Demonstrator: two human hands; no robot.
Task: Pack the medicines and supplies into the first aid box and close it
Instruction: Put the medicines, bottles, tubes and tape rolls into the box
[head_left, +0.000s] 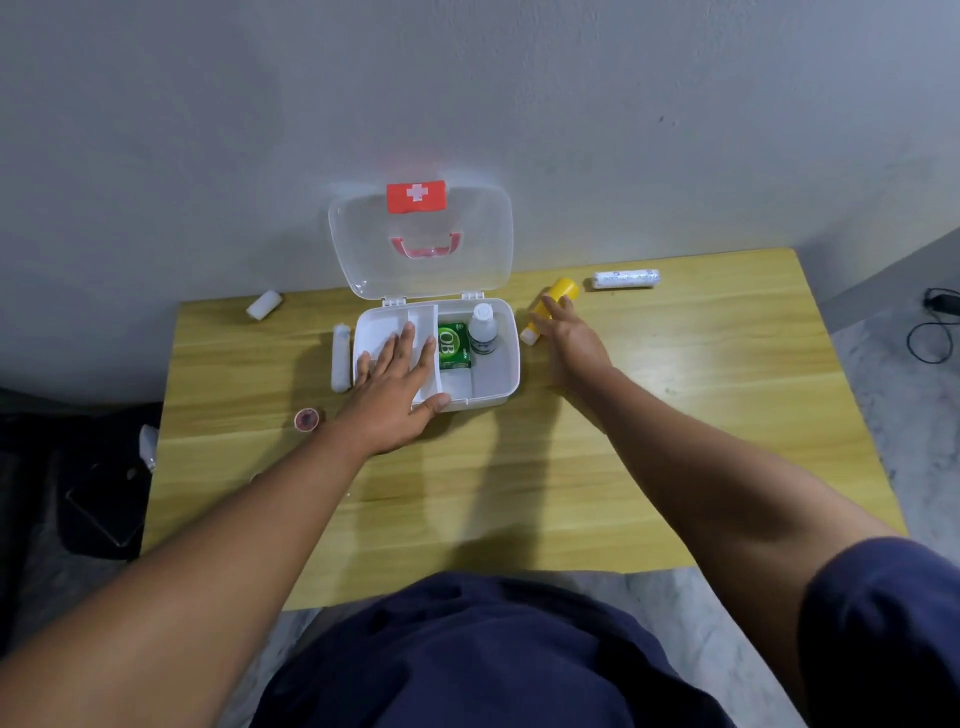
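Observation:
The white first aid box (506, 358) stands open at the back of the table, its clear lid (467, 244) upright against the wall. Inside lie a green carton (453, 347) and a small white bottle (483, 330). My left hand (400, 379) rests flat, fingers spread, on the white inner tray (379, 327) in the box's left half. My right hand (566, 332) reaches to the right of the box, fingertips touching a yellow bottle (557, 296) that lies on the table.
A white bandage roll (627, 278) lies far right near the wall. Another roll (264, 304) sits far left, a long white roll (340, 358) lies against the box's left side, and a small round red tin (306, 419) sits at front left. Wooden table (675, 415).

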